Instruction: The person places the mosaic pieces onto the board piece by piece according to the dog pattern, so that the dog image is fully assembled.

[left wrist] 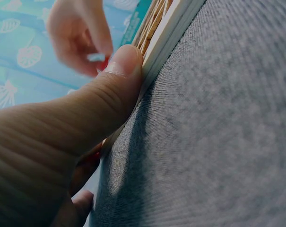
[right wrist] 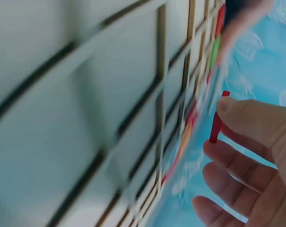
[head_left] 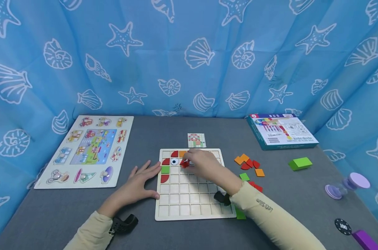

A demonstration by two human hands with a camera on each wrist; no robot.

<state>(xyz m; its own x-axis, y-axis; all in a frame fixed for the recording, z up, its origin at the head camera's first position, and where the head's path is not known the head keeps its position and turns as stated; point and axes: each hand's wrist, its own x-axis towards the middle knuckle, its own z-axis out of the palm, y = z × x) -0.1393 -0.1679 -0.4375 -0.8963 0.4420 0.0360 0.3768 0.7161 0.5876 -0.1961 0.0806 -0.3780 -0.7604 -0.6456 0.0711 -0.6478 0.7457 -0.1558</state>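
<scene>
- Here, the right hand (head_left: 204, 165) pinches a small red tile (head_left: 185, 164) with its thumb and a finger, over the top part of the grid board (head_left: 195, 210).
- Only the right wrist view shows the red tile from its thin side, with a gap between it and the board.
- The left hand (head_left: 138, 185) has its fingers spread wide beside the board. The left wrist view shows best how its thumb touches the board's edge.
- Just the head view shows the picture card (head_left: 196, 140) behind the board, the peg puzzle (head_left: 68, 167) far left, and the purple hourglass (head_left: 359, 181) far right.
- The right hand hides some squares, so I can't tell every tile there.
- The right sleeve (head_left: 270, 213) covers bits of some red and green tiles. The purple block (head_left: 366, 240) is cut off at the bottom. In the left wrist view, the right hand is blurry.
- On the board I can count three red rounded tiles (head_left: 165, 178), one orange tile (head_left: 182, 153), one green tile (head_left: 165, 169) and one eye tile (head_left: 174, 161).
- To the right lie three loose orange tiles (head_left: 259, 172) and three loose red tiles (head_left: 245, 166), plus the part-hidden ones.
- The peg puzzle has ten pieces round its middle picture.
</scene>
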